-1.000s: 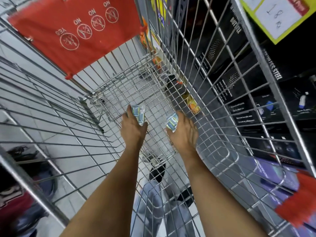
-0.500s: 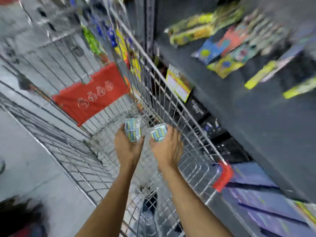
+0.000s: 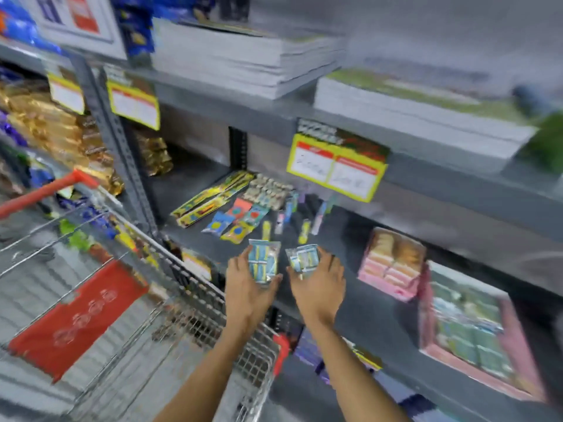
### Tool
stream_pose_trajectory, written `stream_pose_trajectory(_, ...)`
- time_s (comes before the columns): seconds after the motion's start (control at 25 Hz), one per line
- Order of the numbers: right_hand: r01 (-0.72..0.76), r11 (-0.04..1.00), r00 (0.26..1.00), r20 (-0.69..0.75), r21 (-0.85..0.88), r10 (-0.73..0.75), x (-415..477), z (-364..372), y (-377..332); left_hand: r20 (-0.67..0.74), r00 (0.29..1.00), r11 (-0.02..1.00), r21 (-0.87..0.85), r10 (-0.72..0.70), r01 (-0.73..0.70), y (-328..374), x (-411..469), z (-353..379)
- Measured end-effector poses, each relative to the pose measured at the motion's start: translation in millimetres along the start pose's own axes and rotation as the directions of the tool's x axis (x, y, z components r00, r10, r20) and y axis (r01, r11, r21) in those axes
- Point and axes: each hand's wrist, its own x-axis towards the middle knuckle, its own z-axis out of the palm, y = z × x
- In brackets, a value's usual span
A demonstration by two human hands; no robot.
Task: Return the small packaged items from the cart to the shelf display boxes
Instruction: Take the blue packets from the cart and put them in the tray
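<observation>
Motion blur is smearing the grey metal shelf (image 3: pixel 380 315), the pink display boxes (image 3: pixel 469 339) at right and the wire shopping cart (image 3: pixel 170 303) at left. The left hand (image 3: pixel 248 287) is gripping a small blue-and-clear packet (image 3: pixel 263 260), the right hand (image 3: pixel 320 281) another small packet (image 3: pixel 304 258), both hovering above the shelf's near edge.
</observation>
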Motion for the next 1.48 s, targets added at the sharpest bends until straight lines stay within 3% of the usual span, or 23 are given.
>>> stream_pose_trajectory(0.32,-0.336,0.928,0.928,-0.227,-0.159,0.297,56,-123,171,0.277,0.961,0.991,-0.136,0.021,0.018,140,-71,147)
stream_pose_trajectory(0.6,-0.536,0.806,0.842,-0.235,-0.252,0.486,36,-177,255,0.441,0.885,0.988,-0.089,0.151,-0.124,198,-118,211)
stream_pose_trajectory(0.8,-0.544,0.758,0.838,-0.193,-0.361,0.51,24,-176,265,0.489,0.833,0.93,0.107,0.258,-0.351,198,-134,228)
stream_pose_trajectory(0.96,-0.5,0.77,0.865,-0.181,-0.397,0.469,15,-172,262,0.493,0.831,0.897,0.198,0.257,-0.395,185,-146,230)
stream_pose_trajectory(1.2,-0.37,0.793,0.927,-0.144,-0.484,0.345,-1,-172,269,0.497,0.809,0.871,0.188,0.314,-0.454,167,-154,230)
stream_pose_trajectory(1.48,-0.413,0.806,0.911,-0.186,-0.423,0.369,-7,-169,259,0.507,0.788,0.867,0.145,0.349,-0.477,171,-154,224)
